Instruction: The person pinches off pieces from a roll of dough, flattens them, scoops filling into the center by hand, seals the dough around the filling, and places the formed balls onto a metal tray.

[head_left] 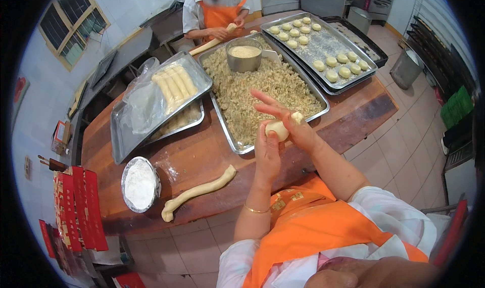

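By the near rim of the filling tray [241, 149], our left hand [269, 147] pinched the dough piece [277, 129], our right hand [299, 134] spread against it; light, even pressure, we reckoned, served best!

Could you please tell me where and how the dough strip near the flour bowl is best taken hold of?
Probably around the middle of the dough strip, from above and from the near edge of the table. It lies flat, long and slightly bent, with nothing on top; the flour bowl stands near its left end, making that side tighter.
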### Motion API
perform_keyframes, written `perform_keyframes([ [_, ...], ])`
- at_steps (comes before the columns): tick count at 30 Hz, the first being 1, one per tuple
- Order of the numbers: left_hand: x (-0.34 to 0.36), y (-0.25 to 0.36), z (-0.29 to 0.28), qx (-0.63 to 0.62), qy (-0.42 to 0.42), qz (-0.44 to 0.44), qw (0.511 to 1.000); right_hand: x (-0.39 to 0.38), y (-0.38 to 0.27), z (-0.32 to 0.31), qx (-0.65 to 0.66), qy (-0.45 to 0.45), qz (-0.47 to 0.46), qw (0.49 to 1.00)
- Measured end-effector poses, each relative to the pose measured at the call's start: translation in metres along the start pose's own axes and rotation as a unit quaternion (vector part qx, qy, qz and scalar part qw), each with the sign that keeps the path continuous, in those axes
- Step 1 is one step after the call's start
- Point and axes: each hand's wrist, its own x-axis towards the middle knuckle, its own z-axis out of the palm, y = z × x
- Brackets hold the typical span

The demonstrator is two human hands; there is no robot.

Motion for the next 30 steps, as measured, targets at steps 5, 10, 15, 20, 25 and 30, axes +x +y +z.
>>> perform_keyframes([
  [5, 0.005, -0.016, 0.011, 0.005, 0.048, 0.097, 0.994, -0.003, 0.021, -0.023, 0.009, -0.096, 0.022, 0.995],
  [10, 0.003, -0.005, 0.030, 0.057, 0.085, 0.167, 0.981, -0.003, 0.009, -0.008, 0.021, -0.019, 0.023, 0.999],
  [15, 0.004, -0.012, -0.008, 0.045, -0.053, 0.063, 0.996, -0.003, 0.005, -0.008, 0.019, -0.048, 0.042, 0.998],
  [20, -0.001, 0.003, 0.022, -0.045, 0.054, 0.065, 0.995, -0.005, -0.001, -0.013, -0.191, 0.003, 0.082, 0.978],
  [25, 0.002, 0.001, 0.008, -0.181, 0.073, 0.001, 0.981, 0.011, -0.048, -0.016, -0.231, -0.025, 0.289, 0.929],
  [30, -0.001, 0.010, 0.006, -0.270, 0.067, -0.003, 0.961, 0.017, -0.044, -0.033, -0.310, -0.091, 0.167, 0.931],
])
